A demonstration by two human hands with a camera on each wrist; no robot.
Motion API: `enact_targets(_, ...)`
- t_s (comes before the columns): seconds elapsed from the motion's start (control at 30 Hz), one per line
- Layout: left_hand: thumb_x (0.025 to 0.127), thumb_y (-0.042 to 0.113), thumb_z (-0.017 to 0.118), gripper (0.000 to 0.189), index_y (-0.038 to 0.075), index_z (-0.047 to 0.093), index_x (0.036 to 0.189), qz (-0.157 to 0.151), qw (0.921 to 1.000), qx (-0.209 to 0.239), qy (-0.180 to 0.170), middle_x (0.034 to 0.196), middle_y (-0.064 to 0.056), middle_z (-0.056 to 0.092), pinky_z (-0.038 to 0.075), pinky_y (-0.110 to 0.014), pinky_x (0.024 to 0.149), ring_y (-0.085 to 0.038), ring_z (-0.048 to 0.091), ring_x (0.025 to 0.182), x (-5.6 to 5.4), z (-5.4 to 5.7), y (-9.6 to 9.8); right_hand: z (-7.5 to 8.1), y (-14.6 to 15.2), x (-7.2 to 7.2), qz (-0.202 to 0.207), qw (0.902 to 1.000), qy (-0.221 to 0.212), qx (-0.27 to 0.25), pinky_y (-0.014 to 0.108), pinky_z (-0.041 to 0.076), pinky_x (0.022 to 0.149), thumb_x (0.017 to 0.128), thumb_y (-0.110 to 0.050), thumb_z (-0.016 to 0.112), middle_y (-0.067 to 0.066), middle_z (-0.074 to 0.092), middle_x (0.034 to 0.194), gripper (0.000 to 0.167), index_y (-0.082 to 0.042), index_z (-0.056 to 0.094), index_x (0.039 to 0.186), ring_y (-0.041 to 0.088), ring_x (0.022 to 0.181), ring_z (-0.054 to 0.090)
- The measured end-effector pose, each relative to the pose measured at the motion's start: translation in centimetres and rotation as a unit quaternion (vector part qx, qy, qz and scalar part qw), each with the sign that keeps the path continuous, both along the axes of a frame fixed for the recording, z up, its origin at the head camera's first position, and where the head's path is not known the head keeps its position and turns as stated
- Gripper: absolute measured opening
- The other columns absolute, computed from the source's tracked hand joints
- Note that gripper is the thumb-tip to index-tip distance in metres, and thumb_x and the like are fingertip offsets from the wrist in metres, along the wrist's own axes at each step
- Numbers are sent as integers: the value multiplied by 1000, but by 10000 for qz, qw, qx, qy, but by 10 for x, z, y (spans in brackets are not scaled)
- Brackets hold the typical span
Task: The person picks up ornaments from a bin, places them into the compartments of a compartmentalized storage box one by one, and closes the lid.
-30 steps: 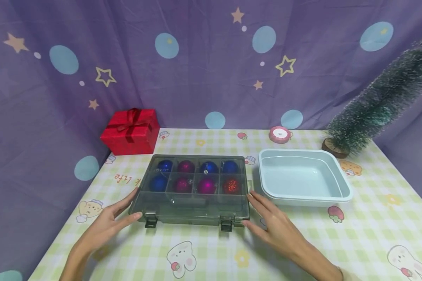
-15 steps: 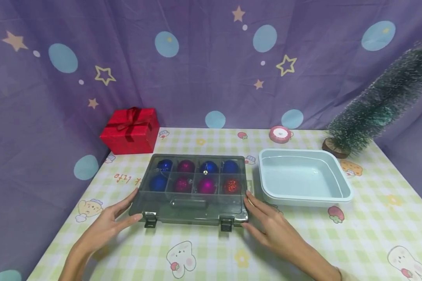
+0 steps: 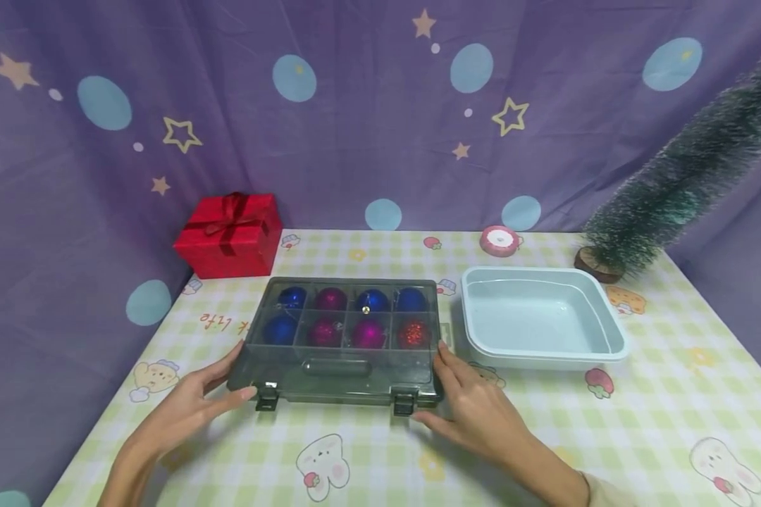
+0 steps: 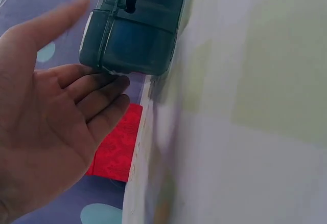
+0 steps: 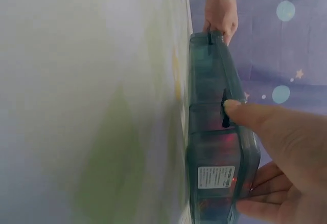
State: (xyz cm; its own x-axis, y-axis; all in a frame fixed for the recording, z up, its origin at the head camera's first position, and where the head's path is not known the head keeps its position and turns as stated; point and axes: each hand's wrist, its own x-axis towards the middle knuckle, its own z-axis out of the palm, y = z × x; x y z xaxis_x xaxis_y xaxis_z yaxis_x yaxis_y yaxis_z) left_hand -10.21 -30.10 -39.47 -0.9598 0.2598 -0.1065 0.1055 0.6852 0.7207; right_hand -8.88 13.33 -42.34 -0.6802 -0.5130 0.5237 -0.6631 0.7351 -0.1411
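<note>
A translucent dark plastic compartment box lies on the table with its lid down. Through the lid show several ornament balls in two rows: blue, magenta and one red glittery ball. My left hand is at the box's left side, fingers by the side wall and thumb near the left latch. My right hand lies along the right side. Its thumb touches the right latch, while its fingers are by the side wall. A white label is on the box's front wall.
A pale blue basin stands right of the box. Behind it are a pink ribbon spool and a frosted small Christmas tree on a wooden base. A red gift box with a bow sits at the back left, before a purple curtain.
My right hand has moved left along the box, its thumb going from the front right corner to the right latch. The left hand stays nearly in place. The head view has shifted slightly.
</note>
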Motion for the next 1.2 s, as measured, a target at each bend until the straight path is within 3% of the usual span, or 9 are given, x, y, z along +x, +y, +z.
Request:
enact_targets(0.07,99,39,72,90,5,21,165,90,9999,-77,-95,164,-25,26,39,-67,109,-54,35,142,0,1,1,1,-2,1,-76,9999,-49,134,38,65,68,75,-53,89,33,59,135,91,16,63,128,42,106,70)
enact_targets(0.1,97,40,75,94,5,20,165,138,9997,-96,-167,164,-27,25,38,-68,109,-55,33,142,1,1,1,2,-3,2,-108,9997,-63,214,40,65,70,74,-54,89,34,59,135,93,16,63,128,42,106,70)
enact_targets(0.2,89,46,81,108,6,17,166,215,9989,-355,-216,161,-32,26,43,-68,105,-55,38,139,2,-1,4,3,-5,3,-168,9989,-63,428,45,64,78,73,-58,89,34,58,136,97,16,62,129,43,107,70)
enact_targets(0.33,79,56,87,125,4,14,166,204,9956,-914,-16,151,-39,38,50,-65,98,-46,60,122,4,-1,8,3,-7,4,-241,9972,133,696,44,63,82,72,-60,89,35,59,134,98,16,63,126,43,107,70)
enact_targets(0.37,77,58,87,128,4,13,166,195,9946,-1015,16,140,-41,50,50,-64,97,-40,67,112,4,-1,9,4,-8,3,-269,9966,181,751,44,63,82,72,-61,89,35,59,134,97,16,64,125,43,106,70)
enact_targets(0.5,72,63,88,135,0,11,165,129,9917,-1255,248,124,-40,61,52,-64,94,-42,67,109,4,-1,12,4,-9,3,-345,9954,267,859,42,63,82,71,-60,89,35,60,132,96,16,64,124,42,104,71)
enact_targets(0.87,71,69,84,139,-1,11,165,87,9859,-1589,517,132,-45,53,53,-64,90,-50,63,114,6,-2,14,0,-8,-3,-264,9974,532,398,41,65,68,86,-54,79,31,66,124,74,14,70,115,38,96,74)
enact_targets(1.03,69,73,82,141,0,9,165,73,9822,-1767,632,138,-47,46,55,-64,86,-55,60,116,5,-3,14,0,-8,-4,-240,9976,585,287,39,65,65,86,-55,79,30,68,122,74,13,72,113,37,94,75)
enact_targets(1.2,81,66,79,126,2,10,165,68,9861,-1558,567,144,-44,42,53,-65,89,-52,60,118,4,-2,13,-1,-7,-4,-229,9978,604,135,40,65,64,83,-55,81,29,69,121,74,12,73,113,37,93,75)
